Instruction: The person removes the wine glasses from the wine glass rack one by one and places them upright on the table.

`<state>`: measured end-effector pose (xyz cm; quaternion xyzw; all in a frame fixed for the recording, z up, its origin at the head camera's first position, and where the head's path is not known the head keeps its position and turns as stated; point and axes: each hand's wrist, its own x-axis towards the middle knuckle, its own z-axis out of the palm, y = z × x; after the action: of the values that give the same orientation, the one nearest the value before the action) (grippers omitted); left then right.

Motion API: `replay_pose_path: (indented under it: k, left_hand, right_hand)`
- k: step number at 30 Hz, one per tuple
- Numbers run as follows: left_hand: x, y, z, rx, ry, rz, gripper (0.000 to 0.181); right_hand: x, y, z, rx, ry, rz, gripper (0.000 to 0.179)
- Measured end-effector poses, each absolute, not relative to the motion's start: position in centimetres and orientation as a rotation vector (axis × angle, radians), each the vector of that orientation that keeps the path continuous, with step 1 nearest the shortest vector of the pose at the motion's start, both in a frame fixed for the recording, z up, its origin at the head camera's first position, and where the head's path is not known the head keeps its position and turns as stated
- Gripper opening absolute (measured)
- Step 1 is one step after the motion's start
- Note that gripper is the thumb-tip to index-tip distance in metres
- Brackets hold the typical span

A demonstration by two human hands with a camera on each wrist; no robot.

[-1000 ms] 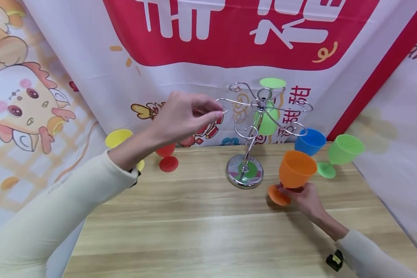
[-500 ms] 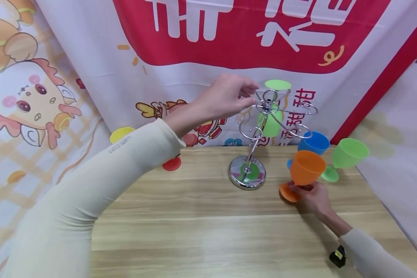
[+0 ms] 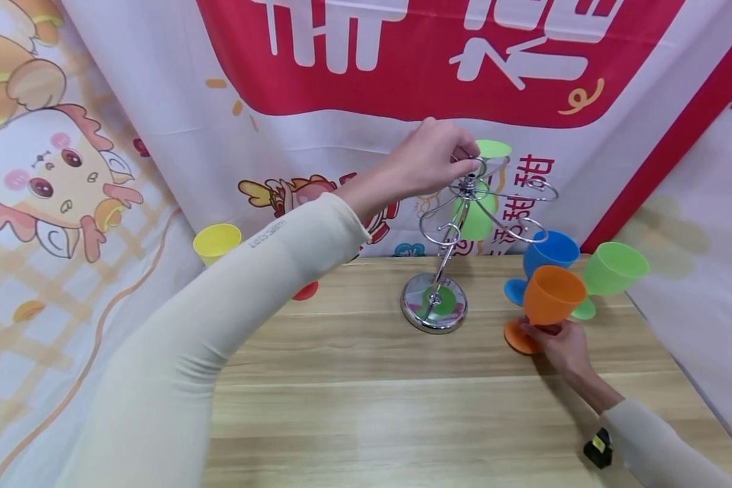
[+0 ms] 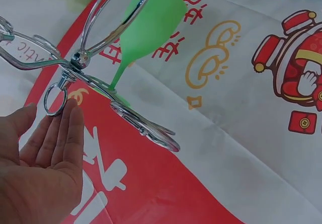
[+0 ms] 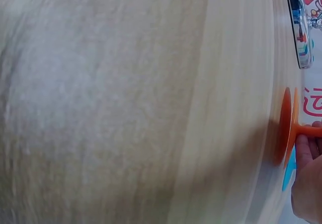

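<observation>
A chrome goblet rack (image 3: 434, 303) stands on the table, its curled wire arms spreading from a central post. At its top ring (image 4: 55, 99), my left hand (image 3: 433, 154) reaches in with fingers extended. In the left wrist view the fingertips are at the ring, and the thumb stays apart from it; contact is hard to tell. A green goblet (image 4: 153, 25) hangs upside down from the rack. My right hand (image 3: 566, 347) holds an orange goblet (image 3: 554, 295) by its stem, upright and close to the tabletop. The right wrist view shows the orange base (image 5: 286, 128) just off the wood.
Behind the orange goblet stand a blue goblet (image 3: 550, 251) and another green goblet (image 3: 616, 268). A yellow goblet (image 3: 217, 241) is at the left; a red goblet base (image 3: 306, 291) shows beyond my left sleeve. A printed cloth (image 3: 317, 129) hangs behind the table (image 3: 366, 407).
My left hand has moved right, from the rack's left arm to its top ring. My right hand has carried the orange goblet to the right, away from the rack base.
</observation>
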<state>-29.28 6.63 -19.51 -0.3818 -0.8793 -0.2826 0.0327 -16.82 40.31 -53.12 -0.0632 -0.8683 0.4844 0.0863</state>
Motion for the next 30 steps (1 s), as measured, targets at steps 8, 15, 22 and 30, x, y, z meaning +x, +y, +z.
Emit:
replay_pose_path:
  k: [8, 15, 22, 30]
  left_hand:
    - [-29.9, 7.4, -19.3, -1.148, -2.714, -0.872, 0.025]
    - [-30.0, 7.8, -19.0, -1.093, -2.754, -0.835, 0.023]
    - [-30.0, 8.1, -18.3, -1.064, -2.807, -0.737, 0.022]
    - [-29.8, 8.4, -17.7, -1.040, -2.859, -0.645, 0.021]
  right_hand:
    - [-16.9, 40.7, -53.4, -0.236, -2.563, 1.395, 0.045]
    - [-16.9, 40.7, -53.6, -0.256, -2.554, 1.387, 0.047]
    - [-16.5, 40.5, -53.5, -0.256, -2.536, 1.378, 0.051]
    - [-15.6, 40.6, -52.7, -0.300, -2.634, 1.342, 0.069]
